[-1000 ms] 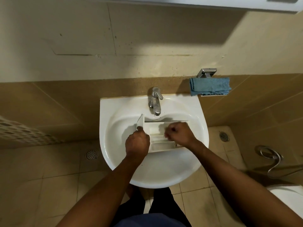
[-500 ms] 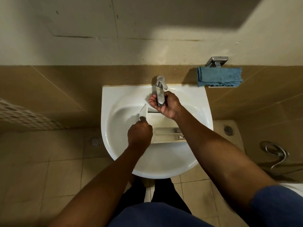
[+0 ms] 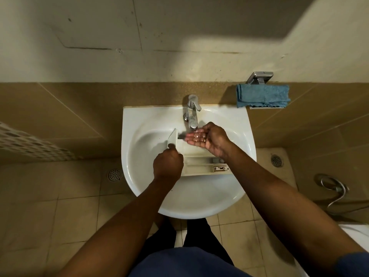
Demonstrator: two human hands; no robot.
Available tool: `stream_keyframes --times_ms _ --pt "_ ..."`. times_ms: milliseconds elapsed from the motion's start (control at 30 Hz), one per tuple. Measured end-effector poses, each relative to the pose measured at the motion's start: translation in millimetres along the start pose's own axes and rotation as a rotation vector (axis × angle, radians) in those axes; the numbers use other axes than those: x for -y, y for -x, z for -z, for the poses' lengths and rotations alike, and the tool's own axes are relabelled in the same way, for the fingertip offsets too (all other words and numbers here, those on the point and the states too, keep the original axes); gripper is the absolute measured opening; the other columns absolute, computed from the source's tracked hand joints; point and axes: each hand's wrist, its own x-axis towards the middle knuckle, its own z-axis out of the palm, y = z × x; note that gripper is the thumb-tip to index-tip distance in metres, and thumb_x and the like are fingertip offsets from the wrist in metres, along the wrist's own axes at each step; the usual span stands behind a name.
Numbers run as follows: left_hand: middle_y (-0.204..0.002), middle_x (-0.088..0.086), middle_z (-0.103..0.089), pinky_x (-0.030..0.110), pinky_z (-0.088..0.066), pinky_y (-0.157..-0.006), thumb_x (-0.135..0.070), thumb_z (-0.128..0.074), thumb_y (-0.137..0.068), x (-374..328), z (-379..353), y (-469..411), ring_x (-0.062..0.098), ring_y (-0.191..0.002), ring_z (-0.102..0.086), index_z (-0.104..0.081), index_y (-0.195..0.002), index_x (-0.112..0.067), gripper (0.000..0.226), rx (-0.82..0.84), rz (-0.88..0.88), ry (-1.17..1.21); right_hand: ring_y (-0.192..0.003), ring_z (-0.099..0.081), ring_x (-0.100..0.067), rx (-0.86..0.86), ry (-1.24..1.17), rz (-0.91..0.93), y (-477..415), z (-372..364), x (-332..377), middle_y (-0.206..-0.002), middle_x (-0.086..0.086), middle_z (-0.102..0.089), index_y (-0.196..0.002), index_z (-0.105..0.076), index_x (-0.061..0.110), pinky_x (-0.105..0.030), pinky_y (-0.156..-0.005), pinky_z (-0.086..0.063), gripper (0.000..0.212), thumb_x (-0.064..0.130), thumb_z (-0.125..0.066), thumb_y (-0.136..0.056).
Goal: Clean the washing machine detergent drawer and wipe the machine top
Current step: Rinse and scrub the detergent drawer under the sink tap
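The white detergent drawer (image 3: 201, 163) lies across the bowl of the white sink (image 3: 139, 116), its front panel pointing up at the left. My left hand (image 3: 167, 163) grips the drawer at that left end, fingers curled round its edge. My right hand (image 3: 207, 137) is held palm up with cupped fingers just under the spout of the chrome tap (image 3: 192, 113), over the drawer's far side; the palm glistens wet. It holds nothing. A blue cloth (image 3: 262, 95) hangs folded on a metal wall holder to the right of the sink.
Tan tiled wall runs behind the sink. Floor drains (image 3: 114, 174) sit left and right of the sink on the tiled floor. A metal hose (image 3: 333, 188) coils at the right, above a white toilet rim (image 3: 357, 234) in the lower right corner.
My right hand left the drawer, reached to the tap, and now sits palm up under the spout. My left hand kept its hold on the drawer's left end.
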Motion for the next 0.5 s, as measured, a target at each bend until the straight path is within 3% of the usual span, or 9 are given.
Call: stream_keyframes --times_ms 100,200,300,400,500 --pt "-0.089 0.012 -0.071 0.031 -0.037 -0.061 -0.018 -0.046 -0.096 1.0 -2.0 -0.7 0.036 -0.08 -0.07 -0.058 -0.12 -0.004 0.03 -0.011 -0.009 -0.006 -0.091 -0.074 -0.045 -0.048 0.188 -0.023 13.0 13.9 -11.1 -0.102 -0.035 -0.072 -0.105 -0.064 -0.016 -0.046 -0.079 -0.064 0.049 0.015 -0.026 -0.1" --pt "-0.089 0.013 -0.072 0.032 -0.042 -0.061 -0.018 -0.047 -0.096 3.1 -3.7 -0.9 0.036 -0.079 -0.07 -0.059 -0.12 -0.003 0.031 -0.007 -0.003 0.009 -0.092 -0.072 -0.05 -0.097 0.495 -0.029 23.7 26.3 -25.4 -0.098 -0.035 -0.072 -0.104 -0.065 -0.019 -0.055 -0.085 -0.061 0.044 0.012 -0.035 -0.099" --pt "-0.089 0.013 -0.072 0.034 -0.047 -0.063 -0.018 -0.047 -0.096 3.6 -3.9 -0.9 0.036 -0.08 -0.071 -0.06 -0.117 -0.002 0.029 -0.015 -0.016 0.012 -0.086 -0.075 -0.041 -0.126 0.873 0.105 29.7 40.2 -36.1 -0.091 -0.022 -0.077 -0.098 -0.071 -0.011 -0.054 -0.089 -0.057 0.038 0.009 -0.038 -0.101" --pt "-0.094 0.014 -0.072 0.035 -0.049 -0.067 -0.016 -0.045 -0.097 4.1 -5.2 -2.4 0.037 -0.085 -0.07 -0.058 -0.123 -0.001 0.032 -0.005 -0.013 0.024 -0.083 -0.075 -0.03 -0.119 1.074 0.243 36.9 57.5 -38.1 -0.088 -0.012 -0.077 -0.091 -0.074 -0.002 -0.051 -0.092 -0.058 0.032 0.009 -0.045 -0.1" --pt "-0.096 0.013 -0.072 0.035 -0.052 -0.071 -0.016 -0.044 -0.098 4.7 -5.9 -3.5 0.036 -0.087 -0.07 -0.055 -0.13 -0.001 0.037 -0.005 -0.017 0.015 -0.082 -0.071 -0.023 -0.113 1.365 0.383 47.1 73.8 -40.3 -0.086 -0.004 -0.075 -0.088 -0.073 0.005 -0.046 -0.085 -0.057 0.026 0.014 -0.053 -0.1"
